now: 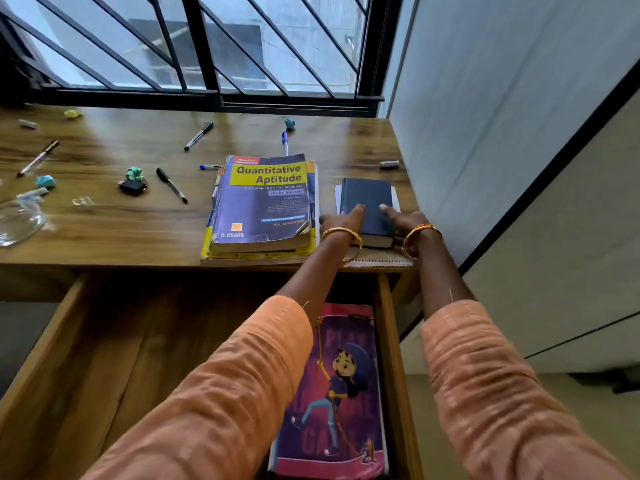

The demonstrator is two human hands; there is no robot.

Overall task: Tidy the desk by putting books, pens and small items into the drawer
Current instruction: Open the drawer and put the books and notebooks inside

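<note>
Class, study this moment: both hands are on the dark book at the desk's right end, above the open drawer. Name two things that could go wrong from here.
1. The dark book lies on loose papers and a spiral notebook overhanging the desk edge; lifting it with the left hand and right hand may drag them off.
2. The Quantitative Aptitude book lies close beside the left hand and could get knocked.

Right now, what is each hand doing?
Left hand: open, fingers straight on the dark blue book.
Right hand: open, fingers resting on the same book.
</note>
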